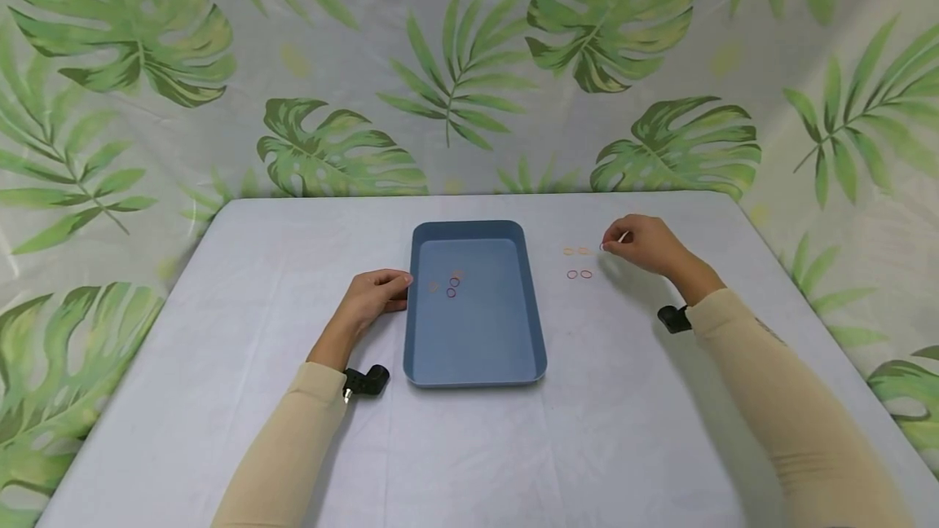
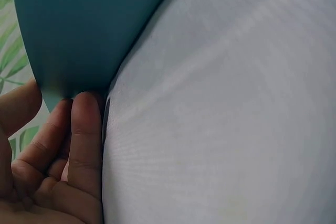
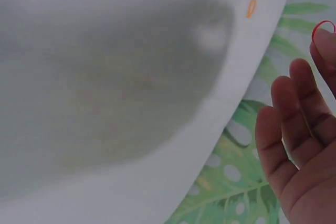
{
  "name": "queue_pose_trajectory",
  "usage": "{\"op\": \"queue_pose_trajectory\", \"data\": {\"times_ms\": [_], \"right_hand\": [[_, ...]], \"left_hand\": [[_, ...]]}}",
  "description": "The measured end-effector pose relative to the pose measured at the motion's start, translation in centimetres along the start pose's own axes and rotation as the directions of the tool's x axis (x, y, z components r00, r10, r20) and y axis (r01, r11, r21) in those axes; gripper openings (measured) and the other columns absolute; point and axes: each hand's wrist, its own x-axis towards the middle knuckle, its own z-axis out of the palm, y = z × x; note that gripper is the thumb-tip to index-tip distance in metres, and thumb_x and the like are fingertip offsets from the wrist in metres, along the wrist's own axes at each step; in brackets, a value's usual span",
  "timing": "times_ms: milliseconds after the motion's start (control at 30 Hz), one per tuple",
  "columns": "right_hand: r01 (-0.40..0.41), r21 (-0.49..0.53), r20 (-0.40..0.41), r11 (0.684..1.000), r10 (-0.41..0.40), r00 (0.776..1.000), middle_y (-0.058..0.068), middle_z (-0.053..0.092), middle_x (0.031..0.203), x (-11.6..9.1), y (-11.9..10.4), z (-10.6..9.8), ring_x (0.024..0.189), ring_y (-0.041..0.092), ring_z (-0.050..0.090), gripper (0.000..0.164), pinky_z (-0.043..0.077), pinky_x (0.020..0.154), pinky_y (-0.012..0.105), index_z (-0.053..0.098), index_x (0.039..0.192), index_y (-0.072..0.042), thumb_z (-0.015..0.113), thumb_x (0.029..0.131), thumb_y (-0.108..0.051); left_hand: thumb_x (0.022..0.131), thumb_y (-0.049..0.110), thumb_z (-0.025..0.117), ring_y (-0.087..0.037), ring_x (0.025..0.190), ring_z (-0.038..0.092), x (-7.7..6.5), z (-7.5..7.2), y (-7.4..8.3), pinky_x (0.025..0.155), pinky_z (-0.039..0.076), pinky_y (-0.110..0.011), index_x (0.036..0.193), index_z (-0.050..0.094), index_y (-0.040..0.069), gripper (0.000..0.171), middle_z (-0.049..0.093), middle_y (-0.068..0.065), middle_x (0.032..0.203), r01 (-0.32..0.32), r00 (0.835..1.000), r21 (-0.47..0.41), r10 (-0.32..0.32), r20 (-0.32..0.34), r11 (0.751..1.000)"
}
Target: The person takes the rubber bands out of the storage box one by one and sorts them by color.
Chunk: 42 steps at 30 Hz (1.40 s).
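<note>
Between thumb and fingertip, my right hand pinches a small red rubber band, raised over the table at the right. Close to that hand on the cloth are two orange rubber bands and, nearer me, two red rubber bands. My left hand touches the left side of a blue tray; in the left wrist view its fairly straight fingers rest against the outer wall, the thumb by the rim. Inside the tray lie two red loops and two faint orange ones.
A white cloth covers the table. Behind it hangs a pale curtain with green leaf prints. Each wrist carries a small black camera, and both sleeves are beige.
</note>
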Motion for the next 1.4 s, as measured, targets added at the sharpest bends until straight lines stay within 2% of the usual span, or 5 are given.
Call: {"op": "queue_pose_trajectory", "data": {"times_ms": [233,500,1167,1400], "right_hand": [[0.0,-0.001,0.033,1.0,0.0,0.999,0.01,0.071,0.095,-0.8,1.2,1.0,0.086,0.025,0.06,0.009,0.049,0.074,0.033,0.072,0.094,-0.008,0.067,0.093,-0.015],[-0.044,-0.011,0.087,0.999,0.045,0.995,0.009,0.07,0.092,-0.9,1.6,1.8,0.081,0.02,0.058,0.009,0.046,0.068,0.028,0.071,0.095,-0.008,0.067,0.093,-0.016],[-0.03,-0.033,0.084,0.999,0.032,0.996,0.008,0.071,0.091,0.2,1.6,2.8,0.082,0.022,0.06,0.009,0.049,0.074,0.034,0.072,0.091,-0.009,0.069,0.092,-0.018],[-0.035,-0.05,0.09,0.998,0.039,0.995,0.01,0.07,0.092,0.4,1.9,3.1,0.084,0.023,0.059,0.009,0.05,0.078,0.039,0.072,0.091,-0.008,0.068,0.092,-0.017]], "left_hand": [[0.097,0.02,0.063,-0.006,0.088,0.067,0.0,0.1,0.1,0.081,0.062,-0.021,0.126,0.063,-0.004,0.038,0.068,-0.016,0.12,-0.005,1.0,0.01,0.005,-0.006,1.0],[0.097,0.018,0.063,-0.005,0.087,0.067,0.3,0.2,0.2,0.078,0.062,-0.021,0.125,0.064,-0.005,0.036,0.068,-0.014,0.116,-0.008,1.0,-0.002,0.008,-0.011,1.0],[0.097,0.019,0.064,-0.004,0.085,0.067,0.8,0.1,0.5,0.078,0.062,-0.02,0.125,0.064,-0.005,0.036,0.069,-0.011,0.112,-0.002,1.0,-0.006,0.002,-0.02,1.0],[0.097,0.019,0.063,-0.004,0.085,0.067,0.8,0.1,0.4,0.079,0.062,-0.021,0.126,0.063,-0.004,0.037,0.068,-0.015,0.118,-0.002,1.0,0.003,0.002,-0.017,1.0]]}}
